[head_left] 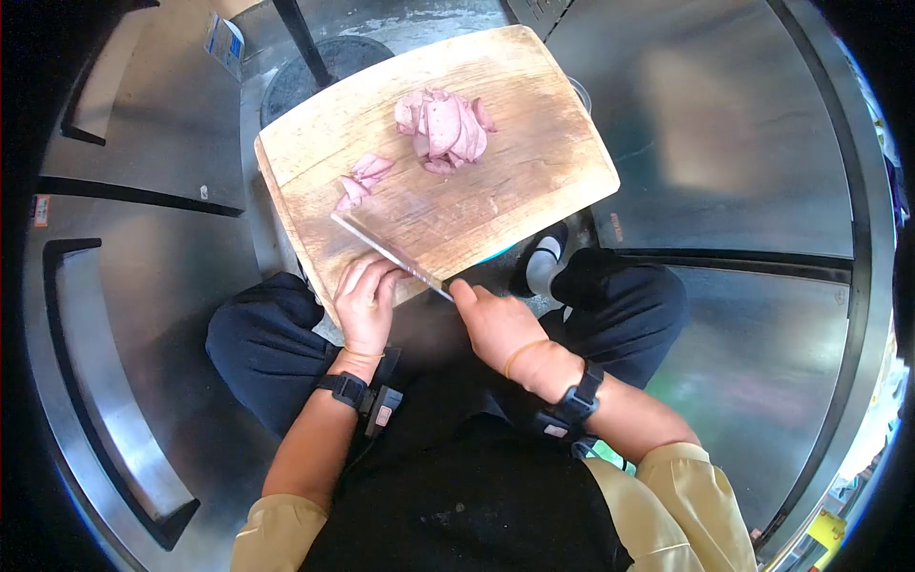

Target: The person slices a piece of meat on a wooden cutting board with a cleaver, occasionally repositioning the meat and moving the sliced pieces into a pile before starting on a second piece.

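Note:
A knife is gripped in my right hand, its handle mostly covered by the fingers. The blade points up and left over the wooden cutting board. My left hand rests at the board's near edge, close beside the blade, with its fingers curled down. Whatever lies under those fingers is hidden. Several pink slices of what looks like meat form a pile on the board's far half. A smaller group of slices lies left of it, just beyond the knife tip.
Steel cabinet doors with a long handle stand close on the left. More steel doors flank the right side. My bent knees sit below the board. Behind it are a dark round object and a black post.

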`<state>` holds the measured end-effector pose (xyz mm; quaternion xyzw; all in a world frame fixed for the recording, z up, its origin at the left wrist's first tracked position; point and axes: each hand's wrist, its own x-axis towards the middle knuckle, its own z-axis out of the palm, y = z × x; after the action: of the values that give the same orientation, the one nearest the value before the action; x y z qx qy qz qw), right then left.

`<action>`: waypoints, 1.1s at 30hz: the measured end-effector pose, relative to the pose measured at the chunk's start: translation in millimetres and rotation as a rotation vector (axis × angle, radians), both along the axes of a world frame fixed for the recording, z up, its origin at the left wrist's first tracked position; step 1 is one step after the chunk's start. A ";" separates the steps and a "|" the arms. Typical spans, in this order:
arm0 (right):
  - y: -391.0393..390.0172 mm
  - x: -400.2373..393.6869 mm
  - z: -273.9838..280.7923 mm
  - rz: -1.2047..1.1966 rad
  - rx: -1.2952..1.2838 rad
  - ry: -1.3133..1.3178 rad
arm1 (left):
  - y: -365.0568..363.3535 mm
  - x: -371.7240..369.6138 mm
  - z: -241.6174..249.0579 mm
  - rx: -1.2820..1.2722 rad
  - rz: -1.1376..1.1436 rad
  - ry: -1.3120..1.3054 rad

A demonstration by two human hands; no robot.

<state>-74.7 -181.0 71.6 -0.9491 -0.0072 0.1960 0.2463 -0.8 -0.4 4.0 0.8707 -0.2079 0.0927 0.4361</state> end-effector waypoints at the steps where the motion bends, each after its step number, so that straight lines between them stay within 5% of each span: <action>1: -0.4 0.1 -2.6 -0.012 0.018 -0.008 | -1.0 0.6 -1.0 -0.028 0.003 -0.016; 18: -9.7 -43.7 26.4 0.056 -0.086 -0.087 | 6.0 -2.8 -14.9 0.082 0.036 -0.039; 33: -15.8 -10.1 24.7 0.053 0.007 0.150 | -1.4 0.2 -0.6 -0.007 0.011 -0.016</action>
<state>-84.8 -196.8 96.2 -0.9304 -0.0143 0.2730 0.2440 -0.7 -1.9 3.5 0.8694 -0.2063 0.1028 0.4371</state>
